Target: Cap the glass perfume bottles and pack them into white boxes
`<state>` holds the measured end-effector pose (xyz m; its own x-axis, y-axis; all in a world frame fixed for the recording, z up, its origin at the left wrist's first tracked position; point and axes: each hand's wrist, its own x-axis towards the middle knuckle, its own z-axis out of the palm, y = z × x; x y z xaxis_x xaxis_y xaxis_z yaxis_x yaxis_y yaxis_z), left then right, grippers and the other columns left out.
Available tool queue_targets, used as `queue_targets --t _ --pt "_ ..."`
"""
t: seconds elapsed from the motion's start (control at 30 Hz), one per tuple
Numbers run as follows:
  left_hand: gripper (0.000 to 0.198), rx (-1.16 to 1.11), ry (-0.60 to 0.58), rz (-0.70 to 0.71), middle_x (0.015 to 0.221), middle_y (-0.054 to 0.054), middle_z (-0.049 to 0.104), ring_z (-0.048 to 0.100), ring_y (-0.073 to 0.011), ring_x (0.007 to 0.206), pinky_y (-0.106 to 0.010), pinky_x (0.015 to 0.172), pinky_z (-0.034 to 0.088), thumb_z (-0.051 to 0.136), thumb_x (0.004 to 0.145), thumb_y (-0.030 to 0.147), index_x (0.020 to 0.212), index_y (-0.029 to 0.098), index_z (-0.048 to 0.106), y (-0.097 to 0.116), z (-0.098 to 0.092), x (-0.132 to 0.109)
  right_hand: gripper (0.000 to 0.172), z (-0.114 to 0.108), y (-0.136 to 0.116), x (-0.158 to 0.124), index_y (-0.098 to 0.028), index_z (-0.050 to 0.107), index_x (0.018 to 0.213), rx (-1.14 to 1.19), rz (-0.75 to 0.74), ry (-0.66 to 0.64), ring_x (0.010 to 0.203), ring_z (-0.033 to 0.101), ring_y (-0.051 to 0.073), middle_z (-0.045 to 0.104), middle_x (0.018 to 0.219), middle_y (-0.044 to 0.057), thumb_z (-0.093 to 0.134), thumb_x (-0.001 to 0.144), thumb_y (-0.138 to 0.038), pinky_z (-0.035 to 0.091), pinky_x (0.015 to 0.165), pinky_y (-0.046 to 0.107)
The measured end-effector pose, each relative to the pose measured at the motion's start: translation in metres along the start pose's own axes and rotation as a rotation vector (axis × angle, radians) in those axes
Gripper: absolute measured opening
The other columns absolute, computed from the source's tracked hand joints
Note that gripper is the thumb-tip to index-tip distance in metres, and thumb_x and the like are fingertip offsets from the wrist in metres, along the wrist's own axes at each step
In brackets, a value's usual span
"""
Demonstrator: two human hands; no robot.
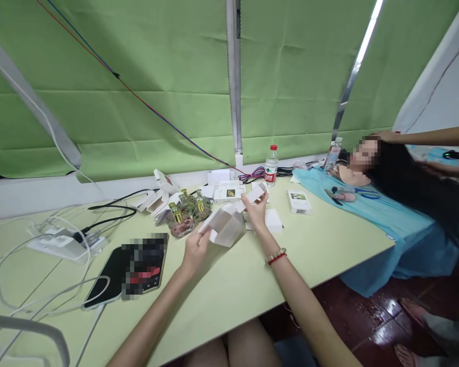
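Note:
Between my hands, above the table (229,285), is a small white cardboard box (227,232) with an opening and flaps showing. My left hand (196,250) pinches its left edge. The fingers of my right hand (257,209) are closed on a white flap (254,194) at its upper right; a beaded bracelet is on that wrist. Just beyond my left hand stand several glass bottles (179,224) with gold caps and what looks like dried plant matter inside. Behind them lie open white boxes (160,201) and a printed box (227,193).
Phones (145,265) and white cables lie at left, by a power strip (67,244). A water bottle (271,168) stands at the back, with a small printed box (299,202) right of it. Further right, a co-worker's arms reach over a dark-haired mannequin head (361,163) on a blue cloth (382,219).

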<state>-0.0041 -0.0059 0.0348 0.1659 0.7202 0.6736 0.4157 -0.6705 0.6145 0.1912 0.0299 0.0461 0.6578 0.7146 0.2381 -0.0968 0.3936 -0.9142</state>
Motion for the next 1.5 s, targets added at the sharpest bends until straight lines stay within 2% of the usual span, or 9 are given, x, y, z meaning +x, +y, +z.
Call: queue_targets --t 0.13,0.27,0.57,0.8,0.93,1.07,1.2,1.37,1.5 --pt "0.043 -0.219 0.312 -0.392 0.05 0.002 0.044 0.042 -0.0113 0.05 -0.024 0.049 0.035 0.054 0.075 0.053 0.051 0.018 0.044 -0.016 -0.013 0.006 0.087 0.004 0.0 -0.006 -0.022 0.032 0.132 -0.018 0.0 -0.012 0.104 0.055 0.018 0.053 0.123 0.011 0.073 0.058 -0.045 0.048 0.085 0.033" --pt "0.034 -0.361 0.493 -0.558 0.062 0.001 0.052 0.047 -0.0114 0.059 -0.023 0.057 0.039 0.057 0.072 0.047 0.06 0.016 0.052 -0.027 -0.025 0.01 0.074 0.007 -0.006 -0.018 -0.019 0.039 0.125 0.076 -0.015 -0.065 0.101 0.057 0.017 0.059 0.116 0.009 0.068 0.063 -0.047 0.045 0.09 0.034" --pt "0.035 0.144 0.621 -0.105 0.087 -0.006 0.053 0.054 -0.0166 0.084 -0.028 0.075 0.043 0.044 0.086 0.039 0.062 0.016 0.052 -0.014 -0.038 0.006 0.066 0.012 -0.032 -0.055 -0.015 0.063 0.095 0.275 0.385 -0.722 0.095 0.063 0.031 0.068 0.097 0.012 0.047 0.062 -0.069 0.054 0.075 0.041" --pt "0.035 0.173 0.211 -0.136 0.072 -0.004 0.057 0.054 -0.0146 0.066 -0.026 0.06 0.041 0.035 0.09 0.04 0.071 0.017 0.053 -0.011 -0.028 -0.003 0.062 0.009 -0.038 -0.063 -0.015 0.063 0.099 0.233 0.452 -0.853 0.094 0.063 0.029 0.068 0.097 0.012 0.044 0.069 -0.065 0.054 0.065 0.037" --pt "0.033 0.179 0.171 -0.181 0.076 -0.004 0.06 0.057 -0.0156 0.065 -0.028 0.057 0.043 0.03 0.092 0.04 0.094 0.017 0.054 -0.013 -0.02 -0.011 0.057 0.011 -0.029 -0.063 -0.015 0.064 0.098 0.262 0.46 -0.885 0.091 0.064 0.028 0.069 0.094 0.011 0.05 0.069 -0.061 0.054 0.062 0.035" --pt "0.053 0.141 0.138 0.148 0.111 -0.012 0.057 0.061 -0.0201 0.099 -0.032 0.072 0.051 0.052 0.084 0.034 0.128 0.02 0.026 -0.019 -0.02 -0.01 0.063 0.012 -0.025 -0.06 -0.014 0.065 0.096 0.271 0.547 -0.923 0.087 0.065 0.029 0.07 0.084 0.012 0.047 0.068 -0.067 0.055 0.059 0.036" --pt "0.052 0.276 0.078 0.442 0.115 -0.012 0.053 0.058 -0.0223 0.108 -0.029 0.066 0.053 0.063 0.076 0.024 0.117 0.026 0.031 -0.026 -0.027 -0.005 0.061 0.014 -0.022 -0.058 -0.014 0.066 0.092 0.242 0.53 -0.809 0.085 0.066 0.028 0.07 0.079 0.01 0.051 0.066 -0.067 0.055 0.067 0.038" --pt "0.039 0.41 0.064 0.422 0.118 -0.012 0.051 0.06 -0.0212 0.105 -0.027 0.064 0.054 0.061 0.077 0.022 0.107 0.026 0.036 -0.026 -0.031 -0.008 0.054 0.015 -0.016 -0.057 -0.016 0.066 0.089 0.248 0.4 -0.789 0.082 0.066 0.026 0.069 0.076 0.008 0.054 0.067 -0.064 0.055 0.069 0.037" --pt "0.025 0.476 -0.017 0.389 0.124 -0.012 0.051 0.059 -0.0224 0.108 -0.027 0.065 0.055 0.058 0.08 0.023 0.102 0.024 0.048 -0.02 -0.029 -0.011 0.05 0.009 -0.019 -0.051 -0.016 0.063 0.085 0.192 0.473 -0.72 0.072 0.066 0.026 0.066 0.065 0.006 0.056 0.065 -0.061 0.053 0.051 0.033"
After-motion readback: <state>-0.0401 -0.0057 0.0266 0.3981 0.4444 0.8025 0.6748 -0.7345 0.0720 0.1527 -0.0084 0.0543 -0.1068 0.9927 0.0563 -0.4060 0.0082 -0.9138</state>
